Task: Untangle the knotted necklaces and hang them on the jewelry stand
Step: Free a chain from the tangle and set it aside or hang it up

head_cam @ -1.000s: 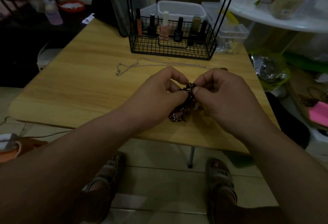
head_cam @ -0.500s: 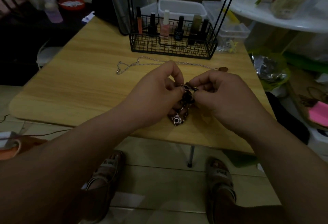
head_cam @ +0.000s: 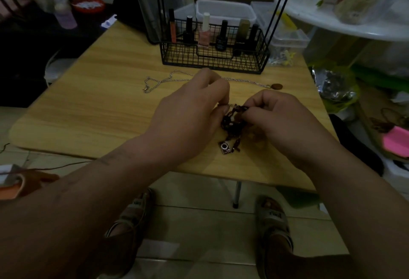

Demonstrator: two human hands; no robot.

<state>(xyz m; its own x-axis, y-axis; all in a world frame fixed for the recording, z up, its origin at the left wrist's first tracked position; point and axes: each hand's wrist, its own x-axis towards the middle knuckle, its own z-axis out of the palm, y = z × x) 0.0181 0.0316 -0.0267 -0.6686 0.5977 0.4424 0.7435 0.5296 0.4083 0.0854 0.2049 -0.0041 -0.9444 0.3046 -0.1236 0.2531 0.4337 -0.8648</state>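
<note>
I see a desk [head_cam: 106,101] of pale wood grain, smooth with a faint sheen. The chain [head_cam: 168,79] lying on it looks like bright silvery metal, fine-linked. The tangle [head_cam: 231,123] held between my hands is dark glossy beads, with a small shiny metal charm [head_cam: 225,147] below. The basket [head_cam: 212,57] is matt black wire. The floor [head_cam: 199,223] is smooth pale tile.

The wooden table [head_cam: 93,110] is bare on its left side, so a hand can pass there. A thin silver chain [head_cam: 168,79] lies flat across the middle. Behind it, a black wire basket [head_cam: 212,57] full of little bottles blocks the back. 2 thin black rods [head_cam: 277,11] rise from the basket's right end.
</note>
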